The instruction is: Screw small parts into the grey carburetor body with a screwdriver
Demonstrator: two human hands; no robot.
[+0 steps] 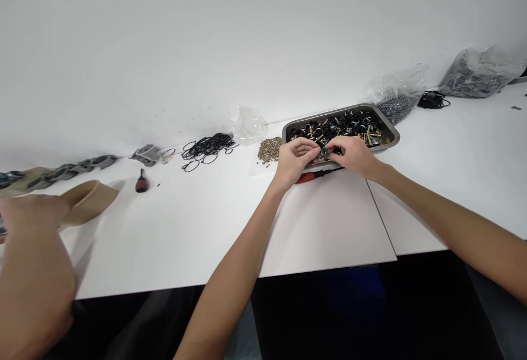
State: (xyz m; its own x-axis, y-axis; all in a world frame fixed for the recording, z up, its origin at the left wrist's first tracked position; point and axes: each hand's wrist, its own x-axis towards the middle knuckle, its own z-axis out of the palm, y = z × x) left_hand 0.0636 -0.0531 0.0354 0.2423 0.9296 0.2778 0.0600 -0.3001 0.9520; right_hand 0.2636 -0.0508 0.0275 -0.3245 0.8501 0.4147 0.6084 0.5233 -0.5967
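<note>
both your hands, left hand (293, 158) and right hand (353, 155), pinch one small black ring part (325, 152) just before the metal tray (393, 129); loosen either pinch and it could drop into the tray's jumble.

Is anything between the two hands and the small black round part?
No. The left hand and right hand both pinch the small black round part directly, just in front of the grey metal tray.
</note>
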